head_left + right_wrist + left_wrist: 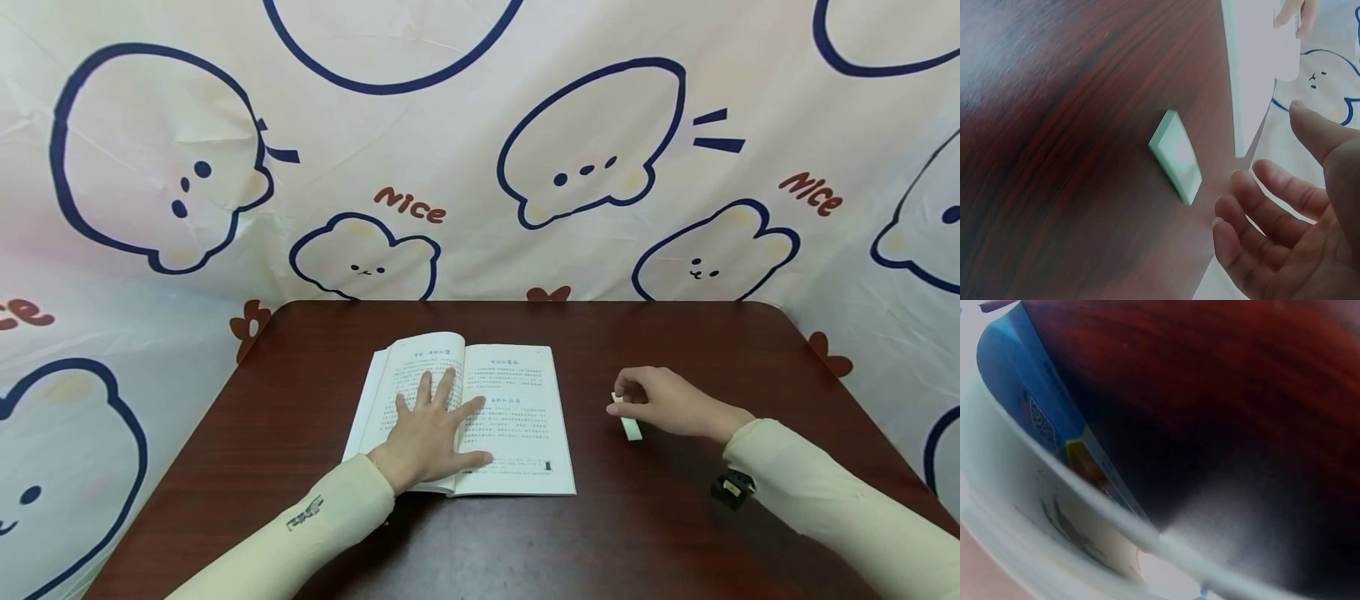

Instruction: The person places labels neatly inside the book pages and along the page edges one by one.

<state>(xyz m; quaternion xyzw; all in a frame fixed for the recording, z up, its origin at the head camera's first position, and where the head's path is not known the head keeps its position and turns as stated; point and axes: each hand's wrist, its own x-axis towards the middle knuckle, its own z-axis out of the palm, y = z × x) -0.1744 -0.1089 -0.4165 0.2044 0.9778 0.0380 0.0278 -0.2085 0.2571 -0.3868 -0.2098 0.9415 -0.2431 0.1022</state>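
An open book (517,433) with printed pages lies on the dark wood table. My left hand (427,429) rests on it, fingers spread across both pages near the fold. To the right of the book is a pale green flat block (1177,159), a thin slab with slanted ends. Over it hovers my right hand (663,402), thumb and fingers loosely bent and apart. In the right wrist view, a gap shows between the fingertips (1225,212) and the block, and nothing is held.
The left wrist view shows a blue printed surface with a QR code (1041,422) at the table, partly behind the pale sleeve (997,450). A dark wrist device (732,489) hangs under the right sleeve. A cartoon-printed curtain (472,150) stands behind the table (300,333).
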